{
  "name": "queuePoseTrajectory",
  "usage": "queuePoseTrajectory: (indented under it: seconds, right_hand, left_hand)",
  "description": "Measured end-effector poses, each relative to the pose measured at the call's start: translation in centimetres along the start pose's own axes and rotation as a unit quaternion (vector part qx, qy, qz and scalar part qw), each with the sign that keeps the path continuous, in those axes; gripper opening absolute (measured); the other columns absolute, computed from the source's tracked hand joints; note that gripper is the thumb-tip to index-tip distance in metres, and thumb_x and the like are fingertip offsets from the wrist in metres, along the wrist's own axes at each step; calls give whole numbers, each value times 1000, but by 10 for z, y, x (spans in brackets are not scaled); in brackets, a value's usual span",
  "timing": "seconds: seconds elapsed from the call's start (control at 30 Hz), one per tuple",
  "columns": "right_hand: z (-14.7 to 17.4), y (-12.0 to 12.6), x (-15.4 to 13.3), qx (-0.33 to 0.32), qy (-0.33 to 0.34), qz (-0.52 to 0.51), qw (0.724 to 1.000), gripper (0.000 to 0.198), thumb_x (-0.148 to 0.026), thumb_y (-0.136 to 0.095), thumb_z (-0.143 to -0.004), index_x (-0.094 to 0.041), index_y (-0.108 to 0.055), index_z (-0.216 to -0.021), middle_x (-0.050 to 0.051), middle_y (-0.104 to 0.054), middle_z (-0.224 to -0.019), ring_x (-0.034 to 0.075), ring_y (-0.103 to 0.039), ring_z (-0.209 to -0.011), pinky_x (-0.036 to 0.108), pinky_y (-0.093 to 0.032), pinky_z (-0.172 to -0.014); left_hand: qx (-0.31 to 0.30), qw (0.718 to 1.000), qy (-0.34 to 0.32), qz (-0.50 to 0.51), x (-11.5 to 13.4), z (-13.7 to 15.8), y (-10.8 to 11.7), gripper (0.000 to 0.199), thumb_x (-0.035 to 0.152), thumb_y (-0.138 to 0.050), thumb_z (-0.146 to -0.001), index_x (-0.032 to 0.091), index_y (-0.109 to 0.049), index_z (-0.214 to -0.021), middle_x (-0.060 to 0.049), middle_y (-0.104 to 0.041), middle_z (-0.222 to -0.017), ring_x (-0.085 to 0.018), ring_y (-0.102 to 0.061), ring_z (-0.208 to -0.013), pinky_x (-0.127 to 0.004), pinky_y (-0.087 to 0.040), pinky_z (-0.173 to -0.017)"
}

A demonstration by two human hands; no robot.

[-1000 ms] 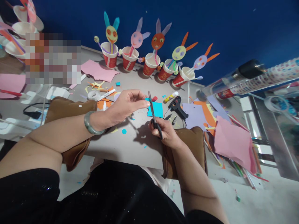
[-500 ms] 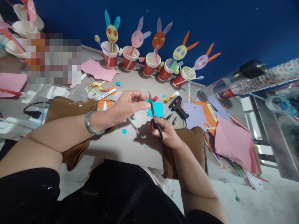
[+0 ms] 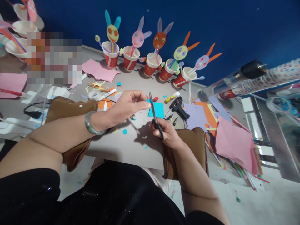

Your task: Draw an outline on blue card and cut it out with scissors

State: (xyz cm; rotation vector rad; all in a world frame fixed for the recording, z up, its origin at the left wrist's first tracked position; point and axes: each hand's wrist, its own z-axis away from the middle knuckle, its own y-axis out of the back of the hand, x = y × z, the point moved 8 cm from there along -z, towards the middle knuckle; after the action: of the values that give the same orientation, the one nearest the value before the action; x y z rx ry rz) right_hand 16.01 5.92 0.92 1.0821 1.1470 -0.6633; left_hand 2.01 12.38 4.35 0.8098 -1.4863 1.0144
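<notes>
Between thumb and fingers, my left hand pinches the left edge of a small blue paper above the table. My right hand is closed around the black handles of a pair of scissors. The blades point up and away, slightly parted, and cross the paper's left part close to my left fingertips. A cut blue paper disc lies on the table below my hands. Any piece of paper inside the left pinch is mostly hidden by the fingers.
Red paper cups with paper rabbit figures line the wall. A black glue gun and a yellow glue stick lie right of the paper. Brown cushions sit under both forearms. Pink paper and straws lie at the right.
Almost nothing differs. Both hands, the scissors and the blue paper keep nearly the same place.
</notes>
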Motion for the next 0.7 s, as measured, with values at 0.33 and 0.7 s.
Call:
queuePoseTrajectory:
  seconds: [0.33, 0.7]
  right_hand:
    - [-1, 0, 0, 1, -4, -2, 1000, 67, -85, -64, -71, -21, -50, -62, -1, -53, -61, 13, -45, -60, 29, -35, -59]
    - [0, 0, -2, -3, 16, -6, 1000, 65, -82, -64, -75, -20, -51, -62, -1, -54, -61, 12, -44, -58, 28, -35, -58]
  left_hand:
    - [-1, 1000, -3, 1, 0, 0, 1, 17, 24, -73, -72, 18, -59, -65, 0, -61, -75, -12, -56, -75, -26, -46, -69]
    - [14, 1000, -7, 10, 1, -1, 4, 16, 23, -73, -69, 18, -59, -64, 2, -58, -71, -10, -50, -67, -25, -41, -62]
